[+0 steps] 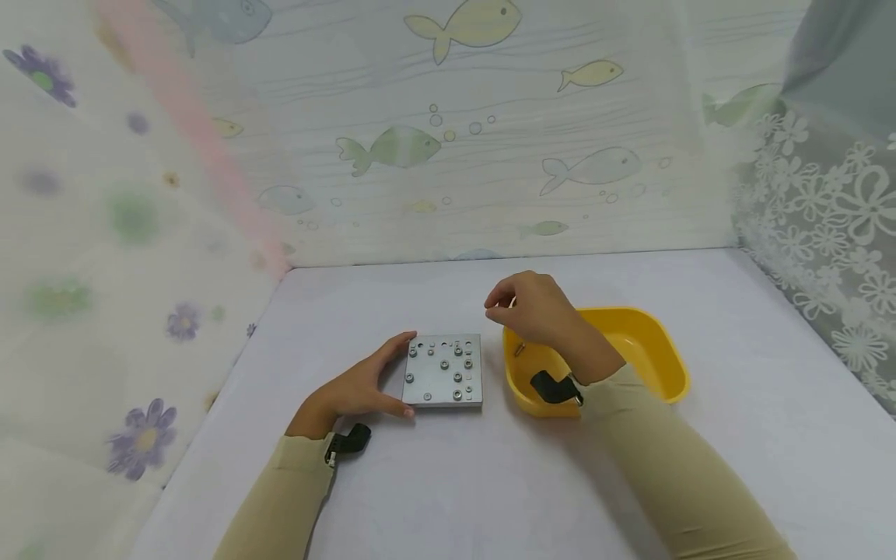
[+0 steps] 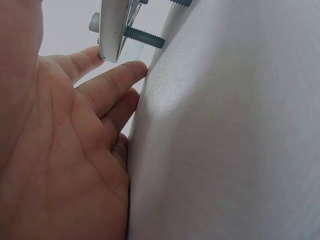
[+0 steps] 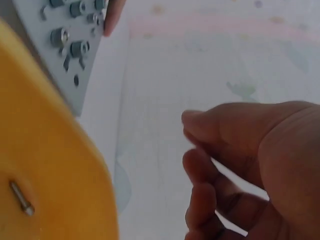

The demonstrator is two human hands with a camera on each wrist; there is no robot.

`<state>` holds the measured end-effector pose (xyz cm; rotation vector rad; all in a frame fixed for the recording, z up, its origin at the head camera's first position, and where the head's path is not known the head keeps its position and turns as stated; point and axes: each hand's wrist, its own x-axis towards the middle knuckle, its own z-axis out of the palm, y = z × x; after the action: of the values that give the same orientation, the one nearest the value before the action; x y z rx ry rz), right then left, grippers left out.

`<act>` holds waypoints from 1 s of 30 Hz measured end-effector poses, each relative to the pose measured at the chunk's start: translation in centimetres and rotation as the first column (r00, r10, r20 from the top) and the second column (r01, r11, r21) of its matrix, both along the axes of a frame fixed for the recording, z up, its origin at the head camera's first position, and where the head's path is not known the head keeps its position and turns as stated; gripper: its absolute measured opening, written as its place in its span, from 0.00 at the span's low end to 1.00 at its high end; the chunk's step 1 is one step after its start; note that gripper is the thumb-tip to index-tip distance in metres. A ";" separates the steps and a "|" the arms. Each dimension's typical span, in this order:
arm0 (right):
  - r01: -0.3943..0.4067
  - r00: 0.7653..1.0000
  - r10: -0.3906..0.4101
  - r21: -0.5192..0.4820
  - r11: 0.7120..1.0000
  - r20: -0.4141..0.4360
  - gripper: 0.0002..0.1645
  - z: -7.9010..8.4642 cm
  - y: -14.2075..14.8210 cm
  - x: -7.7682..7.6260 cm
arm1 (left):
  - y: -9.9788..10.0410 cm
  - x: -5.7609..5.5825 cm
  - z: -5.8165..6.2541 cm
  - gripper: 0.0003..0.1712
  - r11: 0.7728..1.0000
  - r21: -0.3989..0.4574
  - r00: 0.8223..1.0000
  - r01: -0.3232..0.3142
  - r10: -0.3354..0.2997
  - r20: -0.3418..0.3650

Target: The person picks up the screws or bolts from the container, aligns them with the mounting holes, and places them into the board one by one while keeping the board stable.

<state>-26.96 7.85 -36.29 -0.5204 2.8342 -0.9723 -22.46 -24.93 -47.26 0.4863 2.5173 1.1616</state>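
Note:
A square metal plate (image 1: 434, 389) stands on the white table, studded with several socket head screws (image 1: 444, 365) and dotted with holes. My left hand (image 1: 357, 386) holds the plate at its left side, index fingertip at the far corner and thumb at the near one. Threaded screw ends (image 2: 145, 37) stick out of the plate's underside in the left wrist view. Over the left rim of the yellow tray (image 1: 651, 342) hovers my right hand (image 1: 535, 309). Its fingers are loosely bent, with a gap between thumb and index finger and nothing visible there. A small screw (image 3: 21, 198) lies in the tray.
A fish-print curtain (image 1: 490, 194) hangs behind the table (image 1: 420, 482), with a flowered sheet (image 1: 91, 311) at the left and a lace-patterned one (image 1: 833, 249) at the right. The tray stands just right of the plate, under my right forearm.

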 end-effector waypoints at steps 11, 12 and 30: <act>-0.194 0.969 0.196 -0.031 0.981 0.148 0.05 -1.4 4.4 -1.2 | -0.1 0.0 -0.1 0.77 1.000 0.010 1.000 0.009 -0.009 -0.006; -0.214 0.963 0.215 -0.020 0.977 0.163 0.06 -1.5 4.7 -1.3 | -0.1 0.0 -0.1 0.78 1.000 0.011 1.000 0.009 -0.009 -0.007; -0.285 0.919 0.225 0.154 0.946 0.323 0.14 -4.2 5.2 -2.3 | -0.1 -0.1 -0.1 0.77 1.000 0.010 1.000 0.014 -0.013 -0.004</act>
<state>-29.25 13.01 -40.46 -0.6393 2.4755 -0.6480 -22.53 -25.06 -47.35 0.5081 2.5091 1.1701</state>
